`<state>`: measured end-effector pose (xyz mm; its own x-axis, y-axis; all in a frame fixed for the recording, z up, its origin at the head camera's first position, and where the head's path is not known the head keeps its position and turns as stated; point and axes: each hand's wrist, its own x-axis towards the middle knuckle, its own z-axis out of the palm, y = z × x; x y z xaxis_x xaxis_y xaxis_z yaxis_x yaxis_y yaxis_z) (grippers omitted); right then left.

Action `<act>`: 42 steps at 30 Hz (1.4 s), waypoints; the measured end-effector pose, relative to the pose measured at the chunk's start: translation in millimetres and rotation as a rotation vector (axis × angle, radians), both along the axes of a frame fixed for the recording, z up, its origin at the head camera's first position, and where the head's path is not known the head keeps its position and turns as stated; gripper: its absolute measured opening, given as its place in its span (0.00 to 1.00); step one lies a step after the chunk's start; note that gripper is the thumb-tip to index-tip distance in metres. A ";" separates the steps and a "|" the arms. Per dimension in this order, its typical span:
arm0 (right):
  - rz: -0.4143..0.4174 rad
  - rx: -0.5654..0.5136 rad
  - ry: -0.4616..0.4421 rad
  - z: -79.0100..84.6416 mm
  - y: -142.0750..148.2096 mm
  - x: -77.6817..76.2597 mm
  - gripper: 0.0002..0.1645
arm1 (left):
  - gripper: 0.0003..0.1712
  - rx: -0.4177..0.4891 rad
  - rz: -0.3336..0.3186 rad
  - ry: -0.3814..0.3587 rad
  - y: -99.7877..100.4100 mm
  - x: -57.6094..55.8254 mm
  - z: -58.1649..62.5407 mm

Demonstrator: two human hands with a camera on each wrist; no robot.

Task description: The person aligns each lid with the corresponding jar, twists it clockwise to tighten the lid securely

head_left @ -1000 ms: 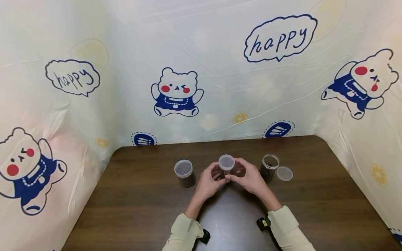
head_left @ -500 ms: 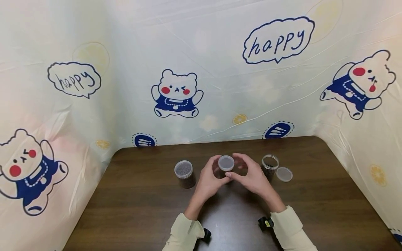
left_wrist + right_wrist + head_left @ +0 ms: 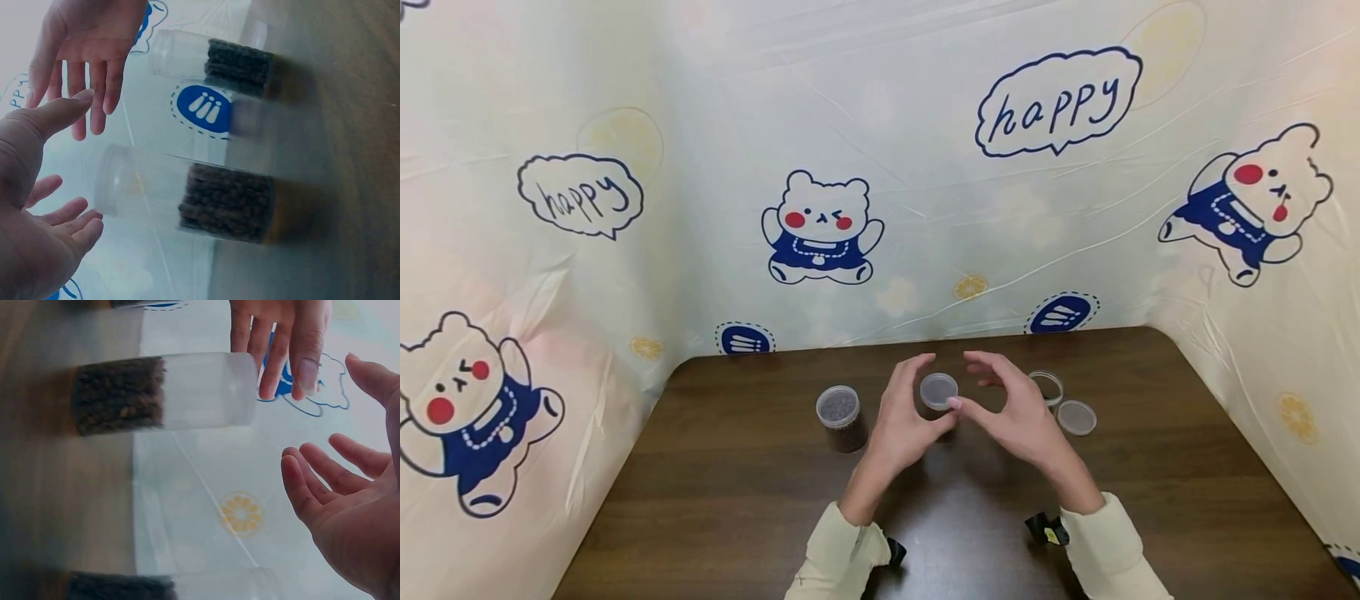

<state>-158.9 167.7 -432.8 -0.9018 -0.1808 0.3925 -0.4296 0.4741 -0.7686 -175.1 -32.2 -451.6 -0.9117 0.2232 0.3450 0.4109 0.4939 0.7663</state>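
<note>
In the middle of the table stands a clear lidded jar (image 3: 938,392), upright, its lower part filled with dark brown bean-like pieces, as the left wrist view of the jar (image 3: 228,203) shows. My left hand (image 3: 901,425) is beside the lid with fingers spread and relaxed, holding nothing. To the right of the lid, my right hand (image 3: 1021,417) is open too, its fingers bent loosely and apart from the jar in its wrist view. Behind this hand stands an uncapped jar (image 3: 1047,386) with dark contents, mostly hidden in the head view. A round lid (image 3: 1077,417) lies beside it.
Another lidded jar (image 3: 840,417) with dark contents stands to the left of my hands. The brown wooden table (image 3: 737,500) ends at the back and sides against a printed cloth (image 3: 925,167) with bears and lettering.
Both hands have let go of the middle jar's sides and spread apart, the right one moving right and partly covering the uncapped jar. The middle jar stays in place.
</note>
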 end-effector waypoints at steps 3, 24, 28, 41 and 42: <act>-0.013 0.010 0.021 7.2 4.8 2.4 0.39 | 0.49 -0.002 -0.021 0.037 1.4 0.4 6.4; -0.173 -0.023 0.139 21.0 70.4 8.0 0.41 | 0.44 0.069 -0.213 0.139 43.5 2.2 33.1; -0.211 -0.003 0.107 19.3 82.5 10.0 0.41 | 0.44 0.079 -0.232 0.111 53.1 -0.9 33.8; -0.308 0.125 -0.137 3.3 123.2 7.4 0.44 | 0.48 0.047 -0.235 -0.008 85.8 -4.7 10.2; -0.298 0.139 -0.161 2.2 125.6 6.9 0.45 | 0.49 0.045 -0.230 -0.026 87.9 -4.3 6.7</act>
<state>-152.0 293.3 -430.6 -0.9711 0.0580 0.2315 -0.1354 0.6649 -0.7345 -179.4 55.7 -444.9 -0.8472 0.4114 0.3362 0.4886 0.3547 0.7972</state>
